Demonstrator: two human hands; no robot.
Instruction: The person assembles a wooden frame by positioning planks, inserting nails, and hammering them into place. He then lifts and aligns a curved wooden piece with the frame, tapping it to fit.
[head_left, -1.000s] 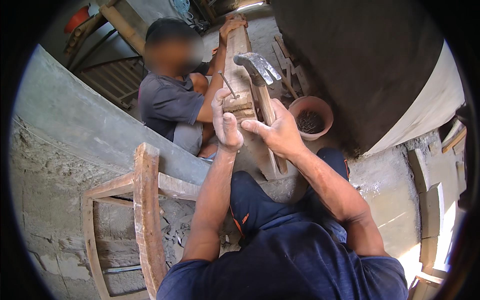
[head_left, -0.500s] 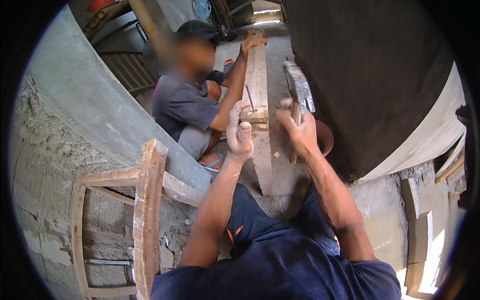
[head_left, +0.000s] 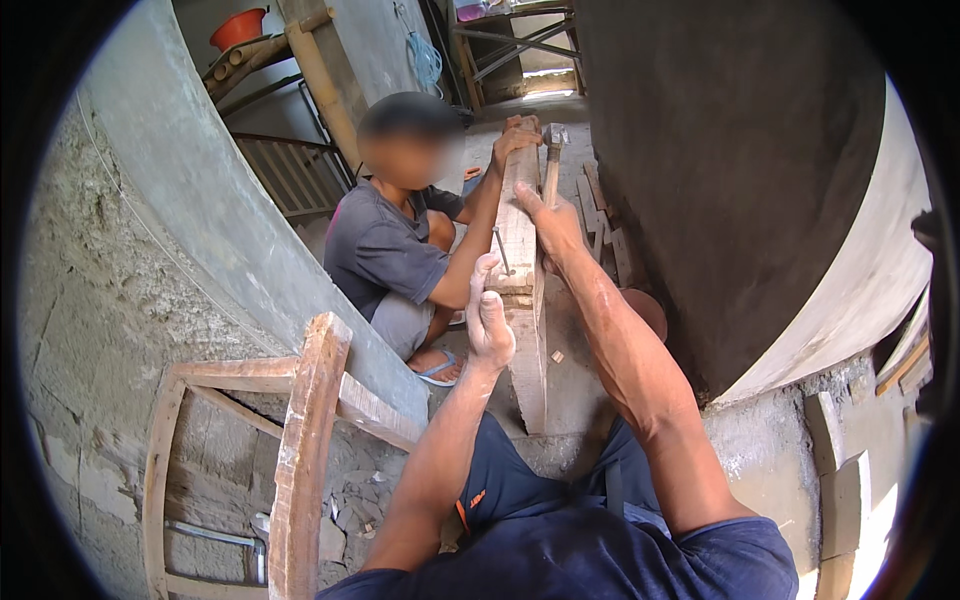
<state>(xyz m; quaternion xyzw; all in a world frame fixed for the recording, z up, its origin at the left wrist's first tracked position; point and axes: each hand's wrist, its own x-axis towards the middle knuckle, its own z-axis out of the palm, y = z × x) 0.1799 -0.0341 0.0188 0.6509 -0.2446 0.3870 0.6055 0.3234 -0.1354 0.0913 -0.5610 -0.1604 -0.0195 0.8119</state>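
Observation:
A long timber beam [head_left: 521, 235] runs away from me. A nail [head_left: 503, 250] stands in its top near the close end, leaning a little. Beside that end is my left hand [head_left: 490, 325], fingers stretched upward just below the nail and holding nothing. Whether its palm touches the wood is hard to tell. My right hand [head_left: 558, 230] is closed round the wooden handle of a claw hammer [head_left: 553, 170] at the beam's right side. The hammer head points away from me, close to the beam's far end. My right thumb reaches toward the beam's top.
A co-worker [head_left: 395, 235] squats left of the beam, hands on its far end. A wooden frame [head_left: 310, 450] stands at my left by a grey wall. Loose wood strips [head_left: 600, 215] lie right of the beam, near a large dark panel [head_left: 740, 150].
My right hand has moved forward and left with the hammer, from beside the near end to along the beam. My left hand stays by the nail. The view has tilted up.

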